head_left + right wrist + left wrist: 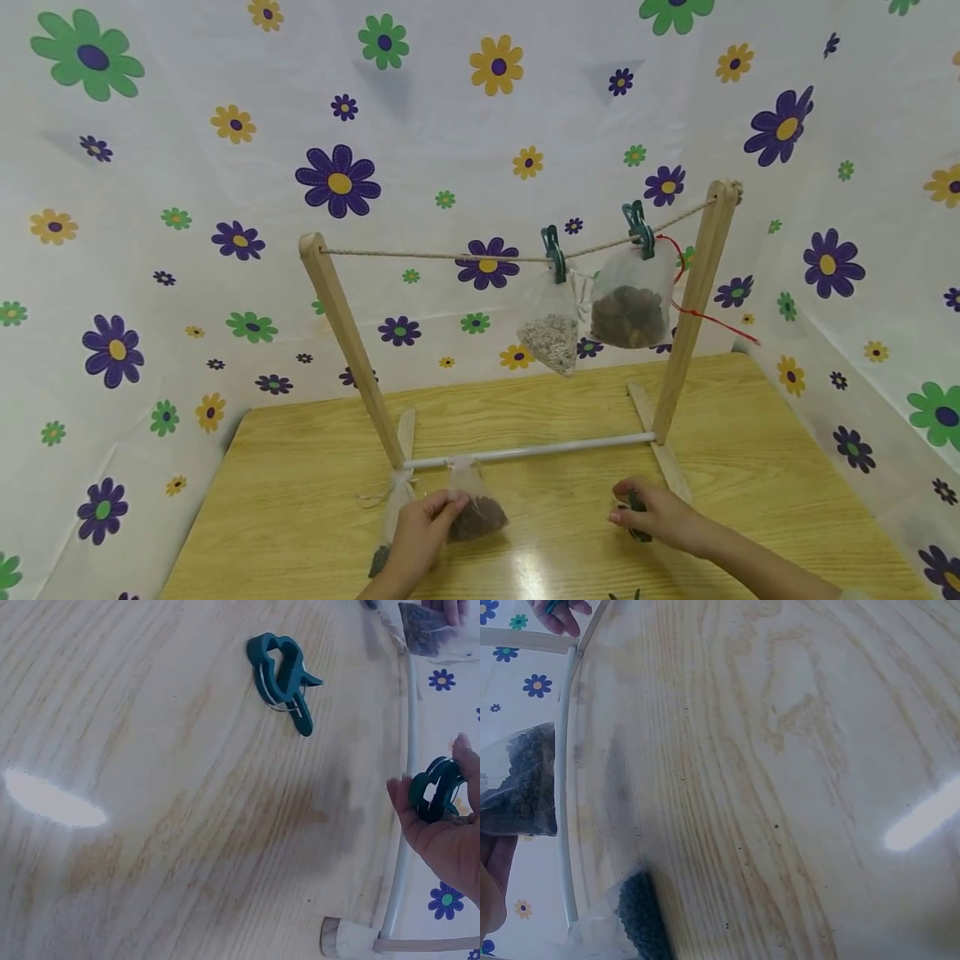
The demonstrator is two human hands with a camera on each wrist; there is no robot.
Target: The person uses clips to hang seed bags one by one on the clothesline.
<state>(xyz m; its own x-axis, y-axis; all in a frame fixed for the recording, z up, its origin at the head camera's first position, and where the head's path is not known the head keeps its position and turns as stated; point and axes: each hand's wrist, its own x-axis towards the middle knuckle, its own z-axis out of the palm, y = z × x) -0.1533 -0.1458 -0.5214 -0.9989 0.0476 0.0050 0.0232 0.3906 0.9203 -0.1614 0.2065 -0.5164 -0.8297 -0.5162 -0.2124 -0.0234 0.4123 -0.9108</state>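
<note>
My left hand [423, 529] pinches a clear bag [477, 512] of dark, crumbly bits near its upper part, at the left of the rack's foot. The same dark-filled bag [529, 784] shows at the left edge of the left wrist view. Another clear bag [393, 508] with dark grains at its bottom lies on the table, partly behind the left hand. Over at the right, my right hand [663, 512] holds a green plastic clip [435, 789] between thumb and fingers. A second green clip [281, 675] lies on the table in the right wrist view.
A wooden rack with two posts [348, 346] carries a rope [420, 255] and a low white bar [525, 452]. From the rope, green clips [553, 252] hang a bag of pale bits [551, 337] and a bag of brown lumps [632, 312] with red string [712, 317].
</note>
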